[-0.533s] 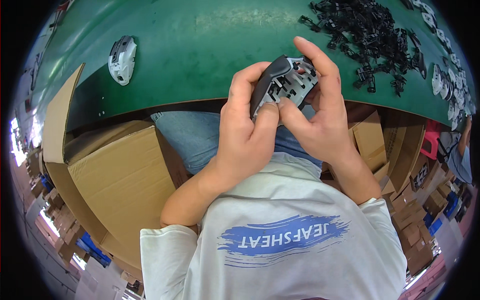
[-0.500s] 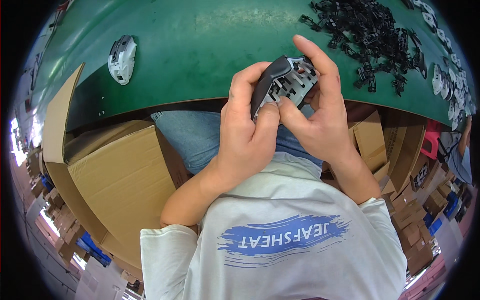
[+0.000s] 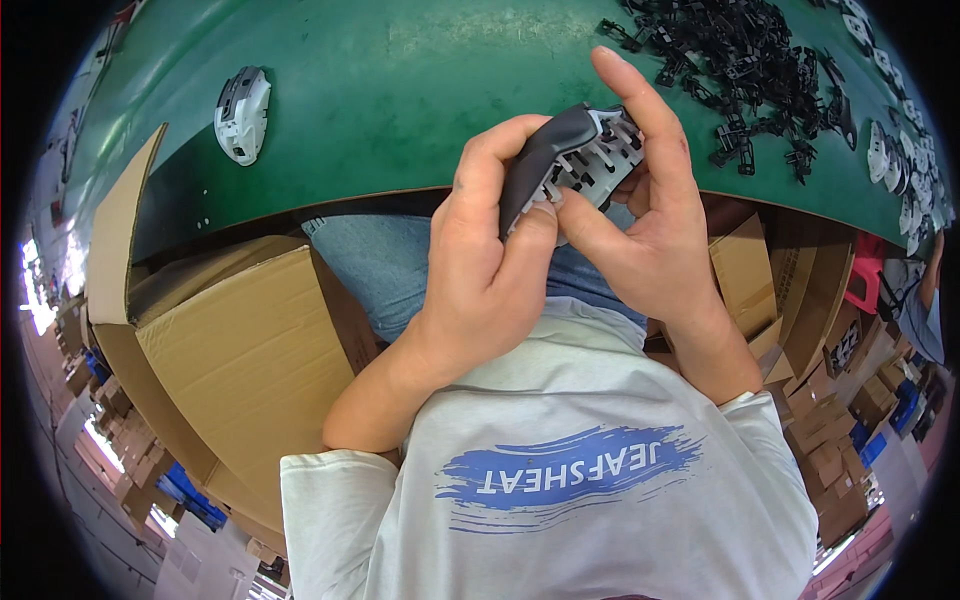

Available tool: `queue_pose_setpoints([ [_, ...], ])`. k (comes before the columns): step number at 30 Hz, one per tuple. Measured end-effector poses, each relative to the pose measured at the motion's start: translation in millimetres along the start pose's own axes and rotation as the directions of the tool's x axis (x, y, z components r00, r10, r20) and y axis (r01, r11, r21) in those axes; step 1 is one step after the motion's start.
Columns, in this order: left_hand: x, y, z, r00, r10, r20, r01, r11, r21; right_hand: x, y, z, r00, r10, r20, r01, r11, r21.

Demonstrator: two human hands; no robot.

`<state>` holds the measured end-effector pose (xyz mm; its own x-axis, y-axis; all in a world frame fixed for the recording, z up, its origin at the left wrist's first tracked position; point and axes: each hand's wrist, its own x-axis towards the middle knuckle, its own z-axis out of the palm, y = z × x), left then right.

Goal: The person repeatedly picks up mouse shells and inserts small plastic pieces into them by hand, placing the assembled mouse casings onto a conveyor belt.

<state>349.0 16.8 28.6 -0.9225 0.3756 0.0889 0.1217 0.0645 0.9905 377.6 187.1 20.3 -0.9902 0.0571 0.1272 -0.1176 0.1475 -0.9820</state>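
Observation:
Between my two hands, above my lap at the table's near edge, is a plastic shell (image 3: 555, 148) shaped like a computer mouse cover. Its outside is dark grey to black; the pale inside has several posts and small black parts. My left hand (image 3: 485, 235) is closed round the dark side, thumb on the inner rim. My right hand (image 3: 650, 220) grips the other side, its thumb pressing inside near the left thumb and its index finger stretched up off the shell. The thumbs hide part of the interior.
A white-and-grey shell (image 3: 242, 116) lies on the green table (image 3: 400, 90) at left. Black plastic parts (image 3: 745, 70) are heaped at far right, with several white shells (image 3: 905, 175) beyond. Open cardboard boxes (image 3: 230, 370) stand left and right of my legs. A person's arm (image 3: 930, 275) shows at the right edge.
My right index finger has stretched farther up. The shell has risen slightly and tilted a little, with both hands still on it and both thumbs at its inner side.

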Motion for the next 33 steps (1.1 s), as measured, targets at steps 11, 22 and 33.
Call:
queue_pose_setpoints([
  [11, -7, -2, 4, 0.987, -0.156, -0.024, 0.156, 0.987, -0.033, -5, 3, 6, 1.000, -0.016, -0.017, 0.014, 0.994, -0.109],
  [22, -15, 31, -35, 0.831, -0.541, 0.133, 0.540, 0.722, -0.433, 13, -11, 4, 0.946, 0.056, 0.319, -0.122, 0.974, 0.191],
  [33, -172, 149, -308, 0.634, -0.263, -0.727, 0.166, 0.965, -0.205, 89, 13, -40, 0.970, -0.225, 0.091, 0.233, 0.762, -0.604],
])
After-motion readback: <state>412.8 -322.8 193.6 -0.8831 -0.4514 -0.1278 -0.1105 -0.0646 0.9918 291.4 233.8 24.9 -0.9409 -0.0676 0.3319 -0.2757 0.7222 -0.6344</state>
